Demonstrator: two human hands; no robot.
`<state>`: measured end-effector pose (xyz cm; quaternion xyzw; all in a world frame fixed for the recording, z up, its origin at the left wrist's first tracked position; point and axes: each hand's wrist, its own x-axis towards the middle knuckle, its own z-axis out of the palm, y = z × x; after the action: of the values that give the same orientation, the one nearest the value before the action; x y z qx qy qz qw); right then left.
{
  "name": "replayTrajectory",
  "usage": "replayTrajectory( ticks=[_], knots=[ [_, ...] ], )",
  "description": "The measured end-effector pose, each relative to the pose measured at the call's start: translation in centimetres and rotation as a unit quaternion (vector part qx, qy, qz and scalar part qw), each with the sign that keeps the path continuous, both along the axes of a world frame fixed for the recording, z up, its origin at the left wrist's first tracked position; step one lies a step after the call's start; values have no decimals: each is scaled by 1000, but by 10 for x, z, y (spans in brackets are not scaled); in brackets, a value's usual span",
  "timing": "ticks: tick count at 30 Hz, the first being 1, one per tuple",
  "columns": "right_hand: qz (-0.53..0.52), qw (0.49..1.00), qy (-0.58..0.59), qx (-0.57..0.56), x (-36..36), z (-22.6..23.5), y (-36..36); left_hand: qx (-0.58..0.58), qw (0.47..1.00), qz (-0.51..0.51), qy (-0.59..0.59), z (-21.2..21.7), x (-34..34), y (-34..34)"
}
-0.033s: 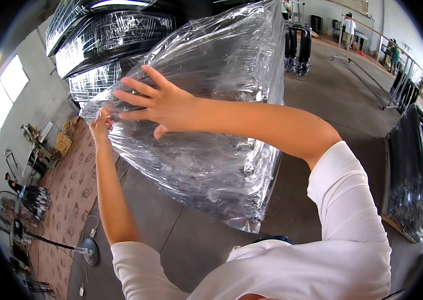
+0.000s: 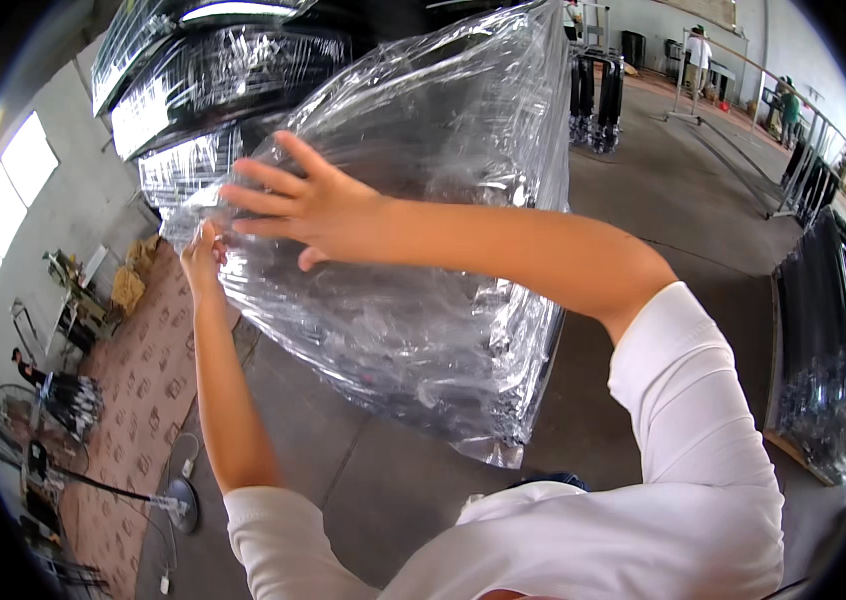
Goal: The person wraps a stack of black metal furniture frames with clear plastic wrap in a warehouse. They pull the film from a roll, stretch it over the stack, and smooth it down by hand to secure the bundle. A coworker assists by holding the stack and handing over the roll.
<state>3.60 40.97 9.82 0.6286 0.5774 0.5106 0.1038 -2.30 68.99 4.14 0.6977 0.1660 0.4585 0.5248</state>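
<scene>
We see the right hand [image 2: 308,205] spread flat, fingers open, pressing on the clear plastic wrap [image 2: 423,250] that fills the frame's centre, grasping nothing. Left of it, the left hand [image 2: 203,255] pinches the wrap's edge. Under the film lies a dark bundle. More wrapped dark stacks [image 2: 203,90] sit upper left; a standing fan [image 2: 178,500] rests lower left on the concrete floor [image 2: 663,200].
</scene>
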Motion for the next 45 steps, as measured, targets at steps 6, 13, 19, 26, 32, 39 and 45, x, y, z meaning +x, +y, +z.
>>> replayTrajectory(
  ticks=[6, 13, 19, 26, 32, 39, 45],
  knots=[
    [-32, 999, -44, 3, -7, 18, 14, -1, 998, -14, -53, 1, 2, 0],
    [-55, 998, -20, -26, -8, 11, 27, 154, 930, 323, -89, -65, -65, -138],
    [-43, 998, -47, 21, -7, 10, 23, 356, 922, 147, -53, -101, -50, -288],
    [38, 998, -30, -26, -11, 22, 9, 237, 942, 223, -81, -94, 23, -207],
    [76, 995, -59, 17, 0, 14, 23, 260, 926, 239, -135, -107, 34, -194],
    [95, 995, -26, 7, -1, 11, 31, 278, 928, 220, -115, -106, 26, -187],
    [64, 998, 4, -17, 13, 11, 34, 262, 950, 145, -86, -96, 10, -236]
  ],
)
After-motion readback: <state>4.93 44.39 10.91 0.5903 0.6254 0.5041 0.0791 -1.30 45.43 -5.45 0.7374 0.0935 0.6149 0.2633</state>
